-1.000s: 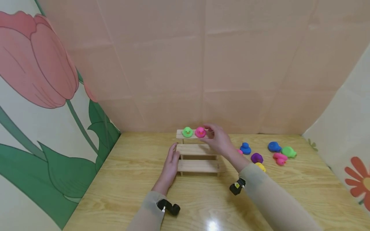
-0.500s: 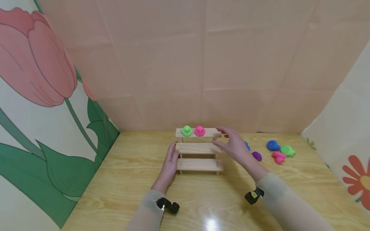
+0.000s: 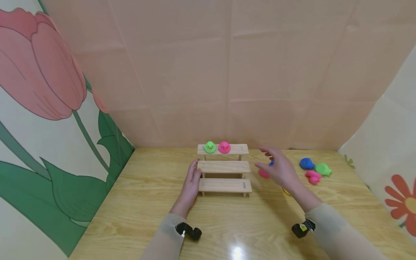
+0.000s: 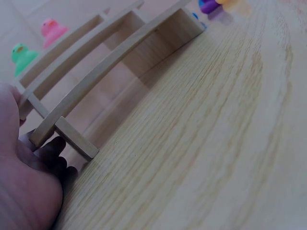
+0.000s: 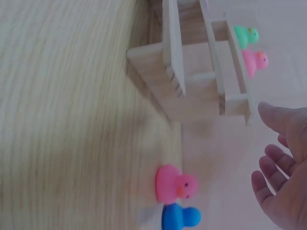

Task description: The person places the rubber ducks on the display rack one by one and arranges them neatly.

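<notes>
- While the left hand (image 3: 190, 182) holds the left end of the wooden stand (image 3: 224, 167), the right hand (image 3: 284, 171) hangs unclenched, thumb apart from the fingers, right of the stand.
- The stand, pale and three-stepped, sits near the table's (image 3: 208, 224) back edge.
- On its top board, near the left corner, stands an upright green duck (image 3: 209, 147), bright and orange-beaked.
- Just beside it, mid-board, is a vivid pink duck (image 3: 224, 147), also upright and orange-beaked.

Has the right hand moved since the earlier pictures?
Yes. In the head view, the right hand has moved rightward, from beside the pink duck on the wooden shelf to beyond the shelf's right end.
</notes>
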